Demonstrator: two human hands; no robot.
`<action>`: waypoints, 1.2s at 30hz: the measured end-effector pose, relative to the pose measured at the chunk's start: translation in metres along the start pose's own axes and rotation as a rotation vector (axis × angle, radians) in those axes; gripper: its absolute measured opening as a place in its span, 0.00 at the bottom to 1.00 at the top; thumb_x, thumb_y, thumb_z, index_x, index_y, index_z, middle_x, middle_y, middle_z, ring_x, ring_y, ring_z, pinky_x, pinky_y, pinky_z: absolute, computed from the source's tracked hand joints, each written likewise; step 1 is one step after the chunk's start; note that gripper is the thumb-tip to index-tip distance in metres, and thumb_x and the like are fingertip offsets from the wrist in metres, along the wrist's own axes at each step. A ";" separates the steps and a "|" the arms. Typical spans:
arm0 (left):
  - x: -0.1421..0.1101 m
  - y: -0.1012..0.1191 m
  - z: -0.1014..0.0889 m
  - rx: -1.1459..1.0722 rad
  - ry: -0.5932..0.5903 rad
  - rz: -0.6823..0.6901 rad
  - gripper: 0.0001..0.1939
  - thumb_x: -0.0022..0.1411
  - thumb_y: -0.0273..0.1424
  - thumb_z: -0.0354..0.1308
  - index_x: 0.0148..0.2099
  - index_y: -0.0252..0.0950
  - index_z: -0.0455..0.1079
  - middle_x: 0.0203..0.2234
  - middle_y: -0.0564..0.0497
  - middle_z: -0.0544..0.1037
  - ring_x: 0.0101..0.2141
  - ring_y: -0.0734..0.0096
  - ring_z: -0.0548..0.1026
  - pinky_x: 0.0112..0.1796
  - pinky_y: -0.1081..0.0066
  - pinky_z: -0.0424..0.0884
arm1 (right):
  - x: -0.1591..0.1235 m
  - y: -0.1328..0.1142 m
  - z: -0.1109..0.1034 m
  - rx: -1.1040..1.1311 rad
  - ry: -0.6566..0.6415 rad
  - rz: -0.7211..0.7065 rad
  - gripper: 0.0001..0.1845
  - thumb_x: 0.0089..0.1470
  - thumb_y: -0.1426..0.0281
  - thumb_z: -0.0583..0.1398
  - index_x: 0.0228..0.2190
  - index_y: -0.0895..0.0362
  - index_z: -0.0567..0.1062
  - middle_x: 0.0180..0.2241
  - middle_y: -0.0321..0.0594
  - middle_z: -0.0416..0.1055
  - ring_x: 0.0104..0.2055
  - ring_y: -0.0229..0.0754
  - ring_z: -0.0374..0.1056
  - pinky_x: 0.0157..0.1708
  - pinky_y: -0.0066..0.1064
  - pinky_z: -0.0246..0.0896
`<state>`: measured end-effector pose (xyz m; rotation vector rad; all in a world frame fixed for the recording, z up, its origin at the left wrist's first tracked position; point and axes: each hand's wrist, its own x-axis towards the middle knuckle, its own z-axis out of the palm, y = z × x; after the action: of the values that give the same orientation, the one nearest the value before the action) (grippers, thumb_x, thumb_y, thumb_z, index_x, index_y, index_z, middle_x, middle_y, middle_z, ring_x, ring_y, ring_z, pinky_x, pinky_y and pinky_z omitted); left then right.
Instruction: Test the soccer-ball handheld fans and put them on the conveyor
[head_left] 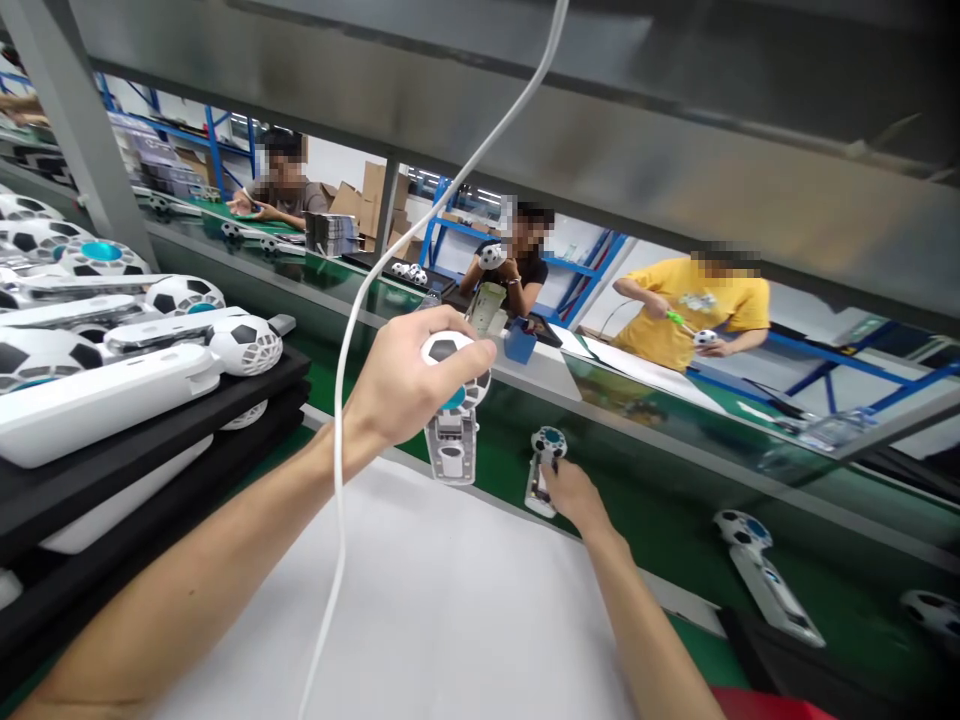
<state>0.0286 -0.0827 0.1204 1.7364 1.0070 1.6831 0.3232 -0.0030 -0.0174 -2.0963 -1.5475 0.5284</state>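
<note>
My left hand [416,375] is closed around the ball-shaped head of what looks like a handheld fan [451,455], white with black soccer-ball patches. Its handle hangs down with the inner side exposed, and a turquoise part shows under my fingers. Farther right, my right hand [576,493] grips the handle of a second soccer-ball fan [551,442] over the green conveyor belt [637,510]. That handle is open too, with its inner parts partly showing. My right fingertips are partly hidden.
Black trays [247,400] stacked with several fans stand at left. A white sheet [450,590] covers the work surface before me. Another fan [776,585] lies on the belt at right. A white cable [352,340] hangs across the view. Several people work across the line.
</note>
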 end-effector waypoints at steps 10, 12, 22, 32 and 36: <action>0.003 -0.008 0.007 -0.252 -0.036 -0.126 0.14 0.58 0.40 0.61 0.29 0.34 0.74 0.19 0.55 0.70 0.20 0.77 0.64 0.21 0.75 0.60 | -0.124 -0.091 -0.025 0.449 -0.505 -0.749 0.30 0.66 0.60 0.52 0.66 0.45 0.50 0.64 0.40 0.59 0.61 0.45 0.62 0.57 0.37 0.62; 0.004 -0.010 0.008 -0.327 -0.022 -0.157 0.14 0.58 0.40 0.60 0.29 0.33 0.74 0.19 0.54 0.69 0.19 0.77 0.63 0.21 0.74 0.59 | -0.142 -0.098 -0.020 0.474 -0.501 -0.848 0.34 0.65 0.66 0.55 0.67 0.43 0.47 0.63 0.40 0.58 0.56 0.45 0.64 0.54 0.38 0.63; -0.002 -0.005 0.010 -0.395 -0.143 -0.037 0.11 0.59 0.36 0.57 0.32 0.33 0.74 0.26 0.50 0.76 0.25 0.72 0.71 0.25 0.73 0.64 | -0.140 -0.085 -0.025 0.172 -0.213 -0.910 0.30 0.60 0.72 0.55 0.60 0.49 0.52 0.44 0.40 0.71 0.30 0.40 0.67 0.27 0.28 0.60; 0.000 0.004 0.003 -0.102 -0.322 -0.176 0.14 0.65 0.39 0.54 0.35 0.34 0.73 0.27 0.53 0.73 0.28 0.73 0.68 0.28 0.73 0.62 | -0.130 -0.085 -0.029 -0.121 -0.068 -0.896 0.34 0.56 0.75 0.52 0.62 0.51 0.52 0.36 0.38 0.71 0.27 0.43 0.65 0.28 0.31 0.57; 0.000 0.000 0.003 0.074 -0.416 -0.169 0.11 0.59 0.39 0.60 0.40 0.38 0.73 0.29 0.55 0.73 0.28 0.72 0.68 0.28 0.74 0.63 | -0.132 -0.085 -0.019 0.223 -0.417 -0.686 0.29 0.56 0.74 0.55 0.58 0.48 0.56 0.37 0.34 0.69 0.30 0.39 0.63 0.32 0.32 0.59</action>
<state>0.0311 -0.0823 0.1198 1.8859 0.9947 1.1293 0.2302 -0.1116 0.0516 -1.2151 -2.1751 0.8521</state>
